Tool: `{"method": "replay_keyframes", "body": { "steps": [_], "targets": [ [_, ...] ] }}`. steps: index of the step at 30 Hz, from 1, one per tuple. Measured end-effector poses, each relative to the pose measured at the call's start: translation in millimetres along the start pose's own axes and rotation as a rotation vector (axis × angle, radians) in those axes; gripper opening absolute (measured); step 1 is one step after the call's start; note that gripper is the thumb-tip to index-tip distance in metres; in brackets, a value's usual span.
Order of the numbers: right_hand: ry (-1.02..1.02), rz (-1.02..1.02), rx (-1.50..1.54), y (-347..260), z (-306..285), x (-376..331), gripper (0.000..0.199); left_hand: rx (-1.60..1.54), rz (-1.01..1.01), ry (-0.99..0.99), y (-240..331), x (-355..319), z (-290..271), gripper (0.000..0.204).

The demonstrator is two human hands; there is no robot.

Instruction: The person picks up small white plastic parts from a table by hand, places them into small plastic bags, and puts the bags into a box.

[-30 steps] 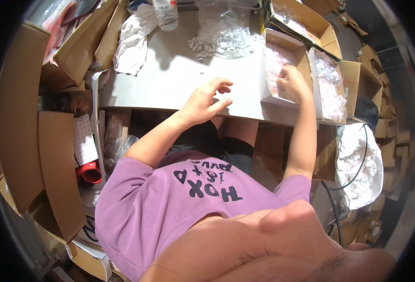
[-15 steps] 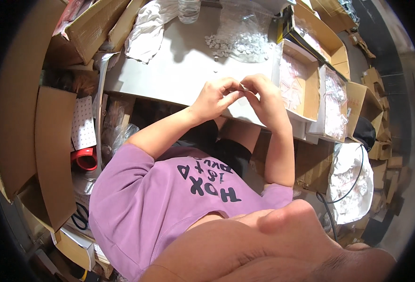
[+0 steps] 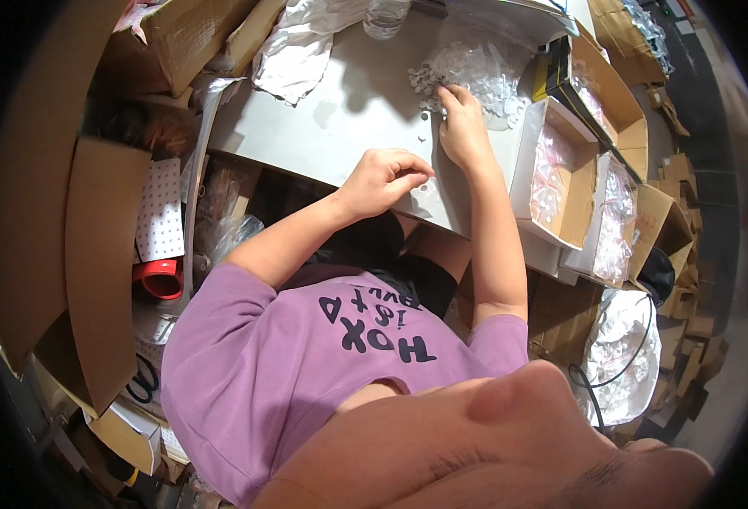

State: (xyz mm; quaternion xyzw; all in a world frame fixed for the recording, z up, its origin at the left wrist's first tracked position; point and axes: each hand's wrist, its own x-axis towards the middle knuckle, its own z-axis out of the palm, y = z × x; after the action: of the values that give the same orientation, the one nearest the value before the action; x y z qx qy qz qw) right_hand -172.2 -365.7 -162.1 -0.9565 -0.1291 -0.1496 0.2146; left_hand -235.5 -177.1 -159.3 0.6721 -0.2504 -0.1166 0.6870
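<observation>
At the table's near edge my left hand (image 3: 384,181) is closed, thumb and forefinger pinched together. What they hold is too small to name; a pale, see-through patch with a small round spot shows just below the fingertips. My right hand (image 3: 464,131) reaches away over the table. Its fingertips are drawn together at the near edge of a heap of small white pieces (image 3: 427,78), and I cannot make out what is between them. The heap spills from a clear plastic bag (image 3: 488,72). A few loose pieces lie near my right wrist.
On the right stand an open box (image 3: 584,182) of small clear packets, another packet-filled tray (image 3: 614,222) and a deeper carton (image 3: 624,106). A white cloth (image 3: 293,55) and a clear container (image 3: 386,17) sit at the back of the white table (image 3: 293,140). Cartons (image 3: 107,271) crowd the left.
Both hands were together at the near table edge. My right hand has parted from the left and moved away to the white pieces; my left hand stays pinched in about the same place.
</observation>
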Motion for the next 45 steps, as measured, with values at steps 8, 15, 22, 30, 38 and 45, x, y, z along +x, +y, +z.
{"method": "replay_keyframes", "body": {
  "steps": [8,15,22,30,38,45],
  "targets": [
    [-0.19,0.063,0.246,-9,-46,-43,0.049,-0.141,-0.091,0.036,1,-6,-2,0.009],
    [-0.107,0.188,0.252,5,-51,-58,0.052,-0.051,0.073,0.101,2,0,6,0.007],
    [-0.124,0.147,0.216,0,-45,-45,0.041,0.117,0.104,0.053,5,-8,2,0.007],
    [-0.111,0.132,0.154,-5,-42,-39,0.019,0.071,0.052,0.008,0,3,2,0.011],
    [0.007,0.142,0.111,-9,-42,-47,0.009,0.045,0.025,-0.042,-3,15,9,0.008],
    [0.015,0.16,0.052,-8,-42,-51,0.007,0.041,-0.142,-0.111,-10,27,10,0.027]
  ]
}}
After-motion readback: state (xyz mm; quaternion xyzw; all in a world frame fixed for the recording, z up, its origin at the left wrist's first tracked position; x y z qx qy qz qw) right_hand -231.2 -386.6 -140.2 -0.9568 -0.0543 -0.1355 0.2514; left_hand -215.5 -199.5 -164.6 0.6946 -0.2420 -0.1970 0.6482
